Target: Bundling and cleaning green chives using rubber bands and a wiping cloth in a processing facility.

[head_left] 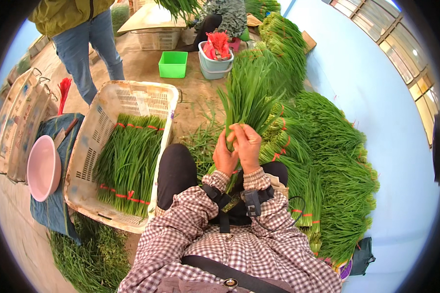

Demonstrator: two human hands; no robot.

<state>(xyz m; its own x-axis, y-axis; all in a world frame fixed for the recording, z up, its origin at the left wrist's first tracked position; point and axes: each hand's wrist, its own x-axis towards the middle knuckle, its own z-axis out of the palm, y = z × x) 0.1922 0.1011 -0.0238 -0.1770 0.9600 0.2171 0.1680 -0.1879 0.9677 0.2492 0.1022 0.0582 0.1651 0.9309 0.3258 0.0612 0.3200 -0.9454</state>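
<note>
Between my knees, a loose-topped bunch of garlic chives [247, 100] stands with its green leaves fanning away from me. My left hand [224, 157] is closed round its lower part. My right hand [248, 148] presses against the left one, its thumb and fingers pinched together at the bunch. Whether a tie lies in that pinch is too small to tell. Part of the lower stalks is hidden behind my wrists. Just right of my hands lie stacked garlic chive bundles [305, 156] bound with red ties.
Left of my knee, a white plastic crate [168, 128] holds tied bundles. Beyond it are a pink basin [44, 168] and stacked crates [19, 122]. Ahead stand a green box [173, 65] and a grey bucket [214, 68] with red strips. Another person [90, 34] stands far left; a blue wall [391, 146] bounds the right.
</note>
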